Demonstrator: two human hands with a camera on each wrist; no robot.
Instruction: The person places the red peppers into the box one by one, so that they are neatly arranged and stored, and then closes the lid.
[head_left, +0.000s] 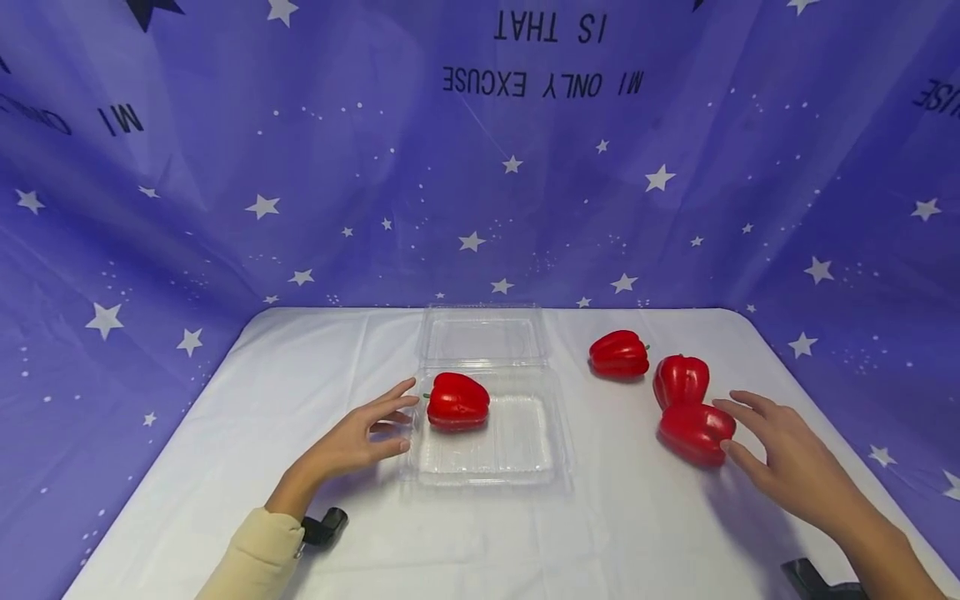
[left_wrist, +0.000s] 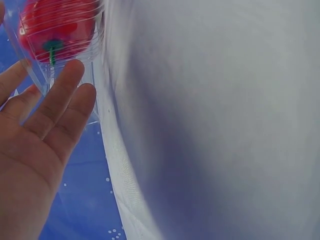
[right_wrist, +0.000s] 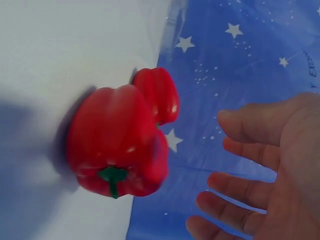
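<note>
In the head view a clear plastic clamshell box [head_left: 525, 433] lies with its lid [head_left: 483, 340] folded back, and one red bell pepper [head_left: 457, 402] sits in the left part of its base. My left hand [head_left: 375, 429] is beside the box's left wall, fingers extended and spread, holding nothing. On the right, my right hand [head_left: 783, 458] hovers at the nearest red bell pepper [head_left: 696, 434], thumb and fingers apart around its right end. In the right wrist view that pepper [right_wrist: 112, 135] shows its green stem, and the fingers [right_wrist: 232, 210] stand apart from it.
Two more red bell peppers lie behind the nearest one: an upright-looking one [head_left: 681, 380] right against it and another [head_left: 619, 355] farther back. A white cloth covers the table [head_left: 600, 533]. Purple star-printed curtains [head_left: 480, 200] enclose the back and sides.
</note>
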